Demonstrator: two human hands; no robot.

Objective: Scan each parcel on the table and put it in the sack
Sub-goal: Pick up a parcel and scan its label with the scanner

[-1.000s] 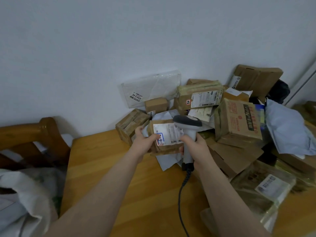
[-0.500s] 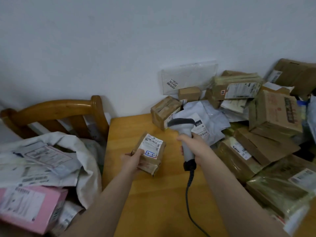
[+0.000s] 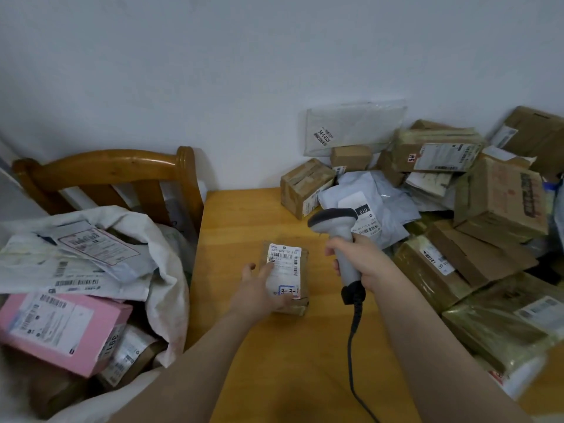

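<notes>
The small cardboard parcel (image 3: 287,270) is a squat brown box, its top nearly covered by a white shipping label with barcodes and a blue-framed number. It sits low over the middle of the wooden table (image 3: 244,215); whether it touches the wood I cannot tell. The left hand (image 3: 259,291) holds it from the left side, thumb across the label. Just to the right, the right hand (image 3: 366,264) is wrapped tight around the grey barcode scanner (image 3: 335,224), its black cable (image 3: 354,346) trailing down. A crumpled white woven sack (image 3: 171,270) gapes at the left, holding flat mailers and a glossy pink box (image 3: 61,331). Taped cartons and plastic-wrapped parcels (image 3: 488,209) are heaped at the right.
</notes>
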